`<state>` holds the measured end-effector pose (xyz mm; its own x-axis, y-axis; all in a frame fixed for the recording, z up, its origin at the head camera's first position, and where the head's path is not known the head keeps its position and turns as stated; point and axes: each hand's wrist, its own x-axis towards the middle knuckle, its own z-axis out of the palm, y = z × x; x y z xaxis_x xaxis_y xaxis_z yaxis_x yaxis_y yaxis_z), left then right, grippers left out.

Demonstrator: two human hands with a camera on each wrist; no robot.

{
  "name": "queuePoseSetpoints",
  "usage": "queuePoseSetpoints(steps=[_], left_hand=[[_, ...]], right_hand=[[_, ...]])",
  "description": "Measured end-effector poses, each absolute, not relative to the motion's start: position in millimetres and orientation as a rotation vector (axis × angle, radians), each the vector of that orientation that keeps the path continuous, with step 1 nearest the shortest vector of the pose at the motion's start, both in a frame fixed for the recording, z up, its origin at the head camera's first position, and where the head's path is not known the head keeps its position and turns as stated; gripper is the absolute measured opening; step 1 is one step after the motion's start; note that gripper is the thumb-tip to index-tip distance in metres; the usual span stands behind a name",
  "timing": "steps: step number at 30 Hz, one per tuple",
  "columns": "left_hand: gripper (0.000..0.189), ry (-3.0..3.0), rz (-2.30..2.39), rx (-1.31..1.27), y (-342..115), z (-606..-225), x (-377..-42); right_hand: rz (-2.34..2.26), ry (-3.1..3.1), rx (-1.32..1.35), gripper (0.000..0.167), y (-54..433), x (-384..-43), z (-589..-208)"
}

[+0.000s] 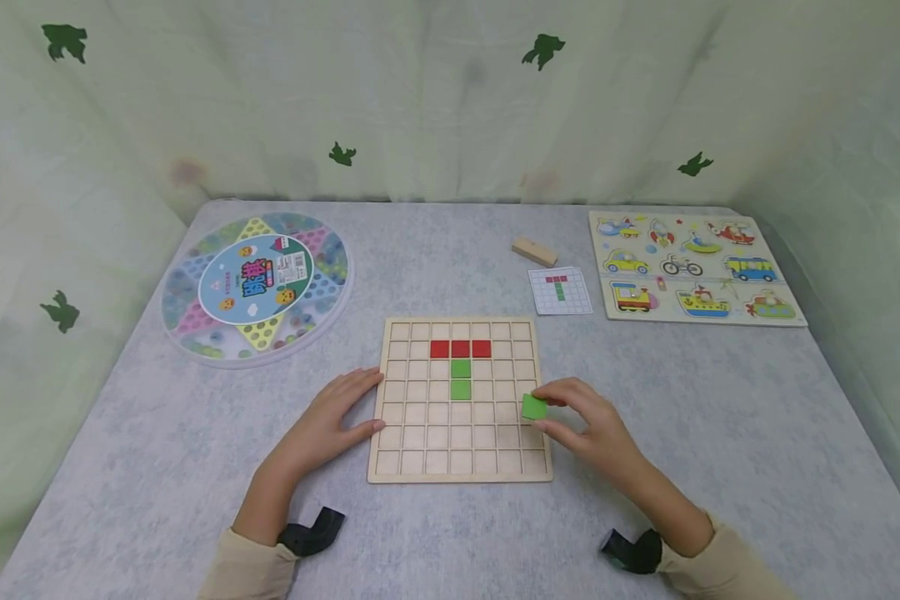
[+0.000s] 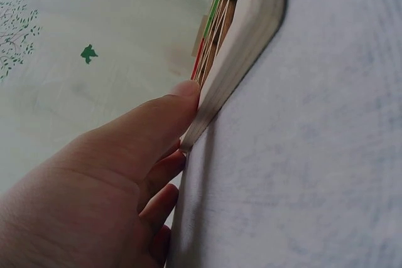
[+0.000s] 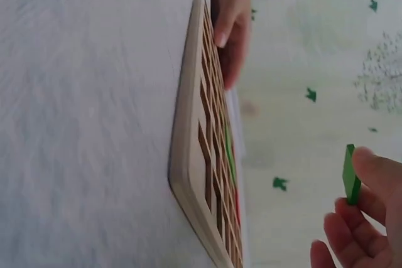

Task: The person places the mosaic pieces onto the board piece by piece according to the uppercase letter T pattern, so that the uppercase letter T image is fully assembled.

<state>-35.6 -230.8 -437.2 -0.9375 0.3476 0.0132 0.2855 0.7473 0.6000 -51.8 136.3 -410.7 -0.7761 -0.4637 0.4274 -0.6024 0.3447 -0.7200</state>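
Note:
Over the right edge of a wooden grid board [image 1: 416,461], my right hand [image 1: 594,423] pinches a green square tile [image 1: 534,407] between thumb and fingers. In the right wrist view that green tile [image 3: 350,174] is held up edge-on, raised above the board. My left hand [image 1: 326,423] rests with its thumb and fingertips against the board's left edge. Set in the grid are several red tiles [image 1: 461,349] in a row, and below the middle one two green tiles [image 1: 461,379] run downward in a column.
A small pattern card [image 1: 573,297] lies behind the board, a red-and-green T printed on it. Beyond it is a wooden block [image 1: 535,251]. A vehicle puzzle board [image 1: 693,267] is at the back right, a round Chinese checkers set [image 1: 257,287] at the back left.

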Motion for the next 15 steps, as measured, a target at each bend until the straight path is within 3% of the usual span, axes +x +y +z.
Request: queuePoseSetpoints(steps=[15], left_hand=[[0.067,2.855,0.924,0.542,-231.8,-438.1,-36.2]], right_hand=[[1.470,-2.706,1.041,0.027,77.8,-65.6,-426.8]])
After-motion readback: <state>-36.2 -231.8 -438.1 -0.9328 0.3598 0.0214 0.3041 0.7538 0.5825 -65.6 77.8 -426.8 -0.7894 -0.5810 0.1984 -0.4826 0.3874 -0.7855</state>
